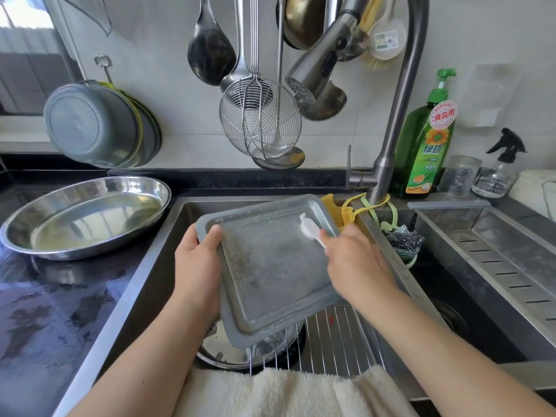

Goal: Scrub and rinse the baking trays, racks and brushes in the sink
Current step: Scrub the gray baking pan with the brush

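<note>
A home kitchen: sink (168,236), hanging ladles (210,55) (steel), dish soap (424,145).

Two bare forearms reach up from the lower edge, one on each side of the cream towel (288,392). No sleeves, watch, rings or gloves show. The left hand (197,266) and right hand (358,266) are bare, with short, unpainted nails.

Left hand (197,266) grips the baking tray (270,272) over the sink (168,236); right hand (355,263) holds a white brush (310,228) on it.
</note>
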A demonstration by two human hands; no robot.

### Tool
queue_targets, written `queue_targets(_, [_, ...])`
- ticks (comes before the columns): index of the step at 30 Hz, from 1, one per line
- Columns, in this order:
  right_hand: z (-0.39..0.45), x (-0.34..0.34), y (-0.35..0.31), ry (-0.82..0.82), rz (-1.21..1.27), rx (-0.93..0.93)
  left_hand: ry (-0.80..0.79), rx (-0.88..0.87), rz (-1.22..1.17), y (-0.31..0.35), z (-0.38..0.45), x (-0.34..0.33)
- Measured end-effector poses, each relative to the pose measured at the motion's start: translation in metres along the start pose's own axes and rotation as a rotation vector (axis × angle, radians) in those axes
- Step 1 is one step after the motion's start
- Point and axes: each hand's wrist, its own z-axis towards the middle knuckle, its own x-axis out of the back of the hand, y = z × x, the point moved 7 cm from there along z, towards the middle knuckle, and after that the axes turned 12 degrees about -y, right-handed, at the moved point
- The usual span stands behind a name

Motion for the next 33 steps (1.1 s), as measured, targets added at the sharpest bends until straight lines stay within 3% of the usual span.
queue_targets(2, [-0.012,-0.006,-0.008,-0.055,0.044,0.045,0.003,0.002,-0.002,0.0,-0.001,-0.001])
queue_targets(6, [-0.034,-0.027,-0.047,-0.151,0.063,0.309,0.068,0.013,-0.049,-0.001,0.002,0.008])
queue_targets(9, [-0.003,-0.012,-0.012,-0.066,0.104,0.065,0.056,0.01,-0.044,-0.002,0.003,0.005])
queue_targets(11, [-0.003,-0.01,-0.009,-0.056,0.032,0.056,0.032,0.005,-0.025,-0.003,0.002,0.001])
queue_targets(16, [-0.047,-0.035,-0.06,-0.277,0.137,0.42,0.027,0.006,-0.055,-0.002,0.001,0.001])
queue_targets(19, [-0.022,-0.025,-0.039,-0.171,0.066,0.312,0.036,0.077,-0.128,-0.007,0.001,0.001])
queue_targets(22, [-0.005,-0.006,-0.002,-0.061,0.151,0.147,0.032,0.115,-0.131,-0.008,-0.001,0.0])
queue_targets(26, [-0.013,-0.004,0.0,-0.018,0.168,0.159,0.063,0.123,-0.126,-0.006,-0.006,0.0])
queue_targets(29, [-0.021,-0.023,-0.018,-0.162,0.097,0.186,0.125,0.14,-0.176,-0.01,-0.008,0.003])
queue_targets(33, [-0.056,-0.042,-0.062,-0.36,0.142,0.397,0.26,0.162,-0.356,-0.014,-0.007,0.017])
